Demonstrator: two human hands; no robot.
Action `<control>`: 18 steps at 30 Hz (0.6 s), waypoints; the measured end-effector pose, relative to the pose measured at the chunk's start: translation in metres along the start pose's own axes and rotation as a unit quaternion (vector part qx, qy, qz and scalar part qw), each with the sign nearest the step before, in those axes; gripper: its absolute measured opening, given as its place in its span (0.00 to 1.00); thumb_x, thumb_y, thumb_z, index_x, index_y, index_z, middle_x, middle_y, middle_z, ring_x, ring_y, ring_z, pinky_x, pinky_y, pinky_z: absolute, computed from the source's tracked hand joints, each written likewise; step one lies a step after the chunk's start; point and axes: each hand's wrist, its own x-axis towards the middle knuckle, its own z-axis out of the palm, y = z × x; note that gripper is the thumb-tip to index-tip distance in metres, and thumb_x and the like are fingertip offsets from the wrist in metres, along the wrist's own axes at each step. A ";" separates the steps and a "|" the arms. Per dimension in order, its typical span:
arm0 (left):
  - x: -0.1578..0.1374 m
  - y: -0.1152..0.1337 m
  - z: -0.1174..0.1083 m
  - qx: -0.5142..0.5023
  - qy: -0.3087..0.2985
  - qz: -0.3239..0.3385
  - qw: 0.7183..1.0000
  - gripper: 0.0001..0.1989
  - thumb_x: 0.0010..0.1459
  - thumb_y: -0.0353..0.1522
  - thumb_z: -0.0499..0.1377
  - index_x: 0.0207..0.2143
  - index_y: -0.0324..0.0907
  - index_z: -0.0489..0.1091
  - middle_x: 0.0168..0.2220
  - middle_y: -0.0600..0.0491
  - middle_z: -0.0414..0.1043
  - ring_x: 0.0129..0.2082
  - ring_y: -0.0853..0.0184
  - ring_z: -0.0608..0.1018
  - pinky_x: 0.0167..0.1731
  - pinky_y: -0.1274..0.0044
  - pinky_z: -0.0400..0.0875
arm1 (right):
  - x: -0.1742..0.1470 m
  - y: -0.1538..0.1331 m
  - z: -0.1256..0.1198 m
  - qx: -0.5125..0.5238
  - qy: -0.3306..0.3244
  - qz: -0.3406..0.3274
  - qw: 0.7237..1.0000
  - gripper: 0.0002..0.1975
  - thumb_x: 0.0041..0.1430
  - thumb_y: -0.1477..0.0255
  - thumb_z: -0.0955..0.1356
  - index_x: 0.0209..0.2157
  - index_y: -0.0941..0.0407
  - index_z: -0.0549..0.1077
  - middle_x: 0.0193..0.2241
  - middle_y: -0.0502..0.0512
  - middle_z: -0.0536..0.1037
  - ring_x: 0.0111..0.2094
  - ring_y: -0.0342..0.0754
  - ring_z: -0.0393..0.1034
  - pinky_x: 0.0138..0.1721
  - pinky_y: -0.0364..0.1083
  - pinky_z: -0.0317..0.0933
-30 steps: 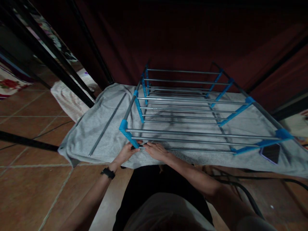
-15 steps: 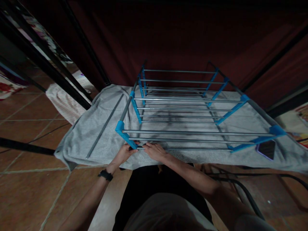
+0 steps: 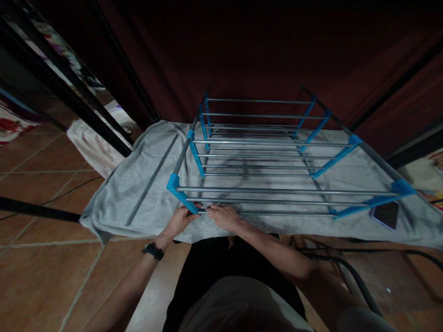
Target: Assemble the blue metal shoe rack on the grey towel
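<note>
A rack of grey metal tubes (image 3: pixel 270 191) joined by blue plastic brackets lies on a grey towel (image 3: pixel 152 152). My left hand (image 3: pixel 180 219) is closed around the lower end of the near-left blue bracket (image 3: pixel 182 197). Just to its right, my right hand (image 3: pixel 223 216) has its fingers wrapped over the left end of the lowest near tube (image 3: pixel 287 214), close to where it meets the bracket. Part of that joint is hidden by my fingers. A loose metal tube (image 3: pixel 151 182) rests on the towel left of the rack.
A phone (image 3: pixel 386 215) lies on the towel beneath the rack's near-right bracket. Black metal posts (image 3: pixel 65 90) stand at the left, and a dark red panel (image 3: pixel 249 55) rises behind the rack. A striped cloth (image 3: pixel 92 143) hangs beyond the left side.
The view has shifted very slightly. Both hands stay at the same bracket and tube, with hardly any visible movement.
</note>
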 end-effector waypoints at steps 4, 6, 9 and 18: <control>-0.001 0.003 0.001 -0.018 0.006 -0.004 1.000 0.19 0.53 0.43 0.64 0.43 0.40 0.78 0.46 0.43 0.78 0.47 0.55 0.78 0.52 0.60 0.73 | 0.000 0.000 -0.001 0.009 -0.001 0.000 1.000 0.18 0.73 0.66 0.55 0.55 0.50 0.69 0.52 0.54 0.75 0.46 0.50 0.75 0.44 0.48 0.68; 0.000 0.005 0.001 -0.029 0.001 -0.005 1.000 0.18 0.53 0.42 0.65 0.42 0.40 0.78 0.45 0.44 0.79 0.46 0.56 0.79 0.51 0.61 0.74 | 0.000 0.000 -0.001 0.011 0.001 0.001 1.000 0.18 0.73 0.66 0.55 0.54 0.50 0.70 0.51 0.54 0.76 0.46 0.50 0.74 0.44 0.48 0.67; 0.000 0.008 0.002 -0.042 -0.002 -0.005 0.999 0.18 0.52 0.42 0.65 0.42 0.40 0.78 0.44 0.44 0.79 0.44 0.57 0.79 0.50 0.62 0.74 | -0.001 0.001 -0.001 0.012 0.004 -0.003 1.000 0.18 0.73 0.66 0.55 0.54 0.51 0.70 0.50 0.54 0.76 0.46 0.49 0.74 0.43 0.47 0.67; 0.004 0.012 0.004 -0.050 0.007 -0.013 0.999 0.17 0.50 0.42 0.66 0.39 0.40 0.77 0.40 0.46 0.79 0.42 0.58 0.79 0.48 0.64 0.75 | 0.004 0.002 0.007 0.004 0.033 -0.026 0.999 0.16 0.72 0.67 0.57 0.53 0.53 0.70 0.47 0.56 0.77 0.43 0.50 0.75 0.41 0.48 0.68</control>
